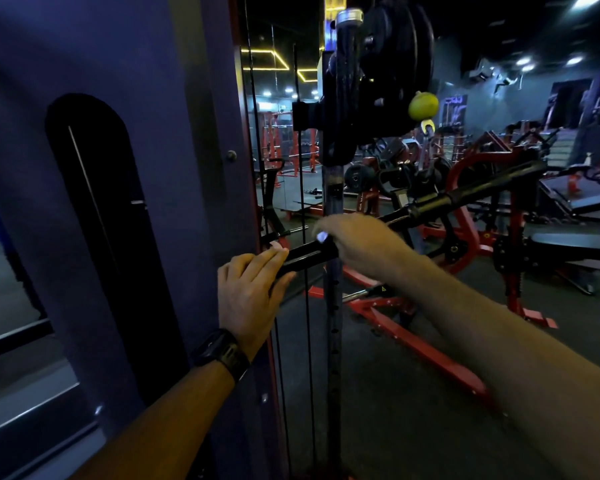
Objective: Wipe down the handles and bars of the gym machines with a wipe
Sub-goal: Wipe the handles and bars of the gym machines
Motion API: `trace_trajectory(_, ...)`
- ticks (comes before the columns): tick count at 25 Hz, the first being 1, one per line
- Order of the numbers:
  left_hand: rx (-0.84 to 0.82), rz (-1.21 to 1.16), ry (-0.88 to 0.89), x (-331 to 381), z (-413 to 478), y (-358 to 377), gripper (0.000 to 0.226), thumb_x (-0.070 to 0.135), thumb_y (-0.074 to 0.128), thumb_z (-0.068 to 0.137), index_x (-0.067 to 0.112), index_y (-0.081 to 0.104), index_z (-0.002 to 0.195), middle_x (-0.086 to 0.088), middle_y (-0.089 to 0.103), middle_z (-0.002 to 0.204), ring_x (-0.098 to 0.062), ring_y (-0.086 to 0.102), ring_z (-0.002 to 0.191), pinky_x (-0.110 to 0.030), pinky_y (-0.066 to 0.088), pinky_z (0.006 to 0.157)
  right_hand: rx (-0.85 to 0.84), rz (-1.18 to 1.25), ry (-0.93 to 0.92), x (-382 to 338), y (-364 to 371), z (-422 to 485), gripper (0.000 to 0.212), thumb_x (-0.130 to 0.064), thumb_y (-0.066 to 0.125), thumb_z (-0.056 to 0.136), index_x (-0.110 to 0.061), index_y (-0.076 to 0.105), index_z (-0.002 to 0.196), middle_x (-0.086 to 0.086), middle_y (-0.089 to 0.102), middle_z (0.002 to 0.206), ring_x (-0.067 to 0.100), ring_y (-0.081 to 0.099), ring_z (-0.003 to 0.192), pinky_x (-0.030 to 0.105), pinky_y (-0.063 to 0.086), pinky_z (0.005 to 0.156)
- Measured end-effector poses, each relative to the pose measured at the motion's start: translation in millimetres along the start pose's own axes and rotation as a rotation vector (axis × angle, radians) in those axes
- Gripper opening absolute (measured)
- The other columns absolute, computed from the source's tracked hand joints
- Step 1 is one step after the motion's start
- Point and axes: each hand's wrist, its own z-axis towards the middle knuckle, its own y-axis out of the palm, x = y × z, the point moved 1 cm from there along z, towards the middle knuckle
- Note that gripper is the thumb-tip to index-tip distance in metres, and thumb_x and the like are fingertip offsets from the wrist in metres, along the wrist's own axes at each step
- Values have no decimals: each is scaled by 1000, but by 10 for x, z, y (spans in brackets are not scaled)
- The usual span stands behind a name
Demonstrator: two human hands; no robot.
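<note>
Your left forearm comes in from the lower left of the frame with a dark watch on the wrist, and your right forearm crosses from the lower right. Your left hand, just below the middle of the frame, holds the near end of the black bar, fingers laid over the top and thumb underneath. Your right hand, a little blurred, sits just beside it further up the bar, curled round the bar with the wipe under it; only a small white corner of the wipe shows at the hand's left edge. From your hands the bar slopes up toward the right of the frame. A purple panel with a dark arched slot fills the left side. Two thin cables run top to bottom just right of it, and a post with a row of holes stands upright behind your right hand. Black plates hang at the top centre, with a yellow-green ball just below them. Red machines stand across the right half, on a dark floor.
</note>
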Motion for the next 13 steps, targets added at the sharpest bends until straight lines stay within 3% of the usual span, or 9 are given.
trace_trajectory(3, 1, 20, 30, 68, -51, 14, 37, 38, 55, 92, 16, 67, 120, 4, 69, 114, -17, 51, 93, -39, 41, 78, -35, -71, 185, 263, -150, 64, 24, -5, 47, 91, -18, 64, 101, 7, 67, 103, 26, 61, 94, 34, 47, 76)
trace_trajectory(6, 25, 23, 8, 106, -7, 34, 37, 37, 56, 92, 16, 67, 120, 4, 69, 114, -17, 50, 93, -37, 38, 80, -59, -115, 85, 259, -169, -16, 24, -4, 48, 90, -17, 64, 102, 7, 66, 102, 25, 61, 95, 33, 47, 76)
trace_trajectory(10, 43, 44, 40, 133, 76, 13, 35, 37, 58, 92, 17, 67, 120, 4, 69, 114, -18, 50, 94, -38, 36, 81, -62, -290, 348, 688, -457, -81, 24, -3, 46, 90, -11, 61, 107, 16, 62, 104, 38, 60, 94, 37, 44, 70)
trace_trajectory(13, 41, 43, -11, 191, 120, 49, 35, 36, 58, 92, 16, 67, 119, 3, 68, 117, -18, 49, 96, -38, 36, 81, 64, -247, 368, 621, -340, -197, 20, 3, 45, 88, -7, 57, 99, 16, 61, 100, 38, 60, 92, 38, 44, 68)
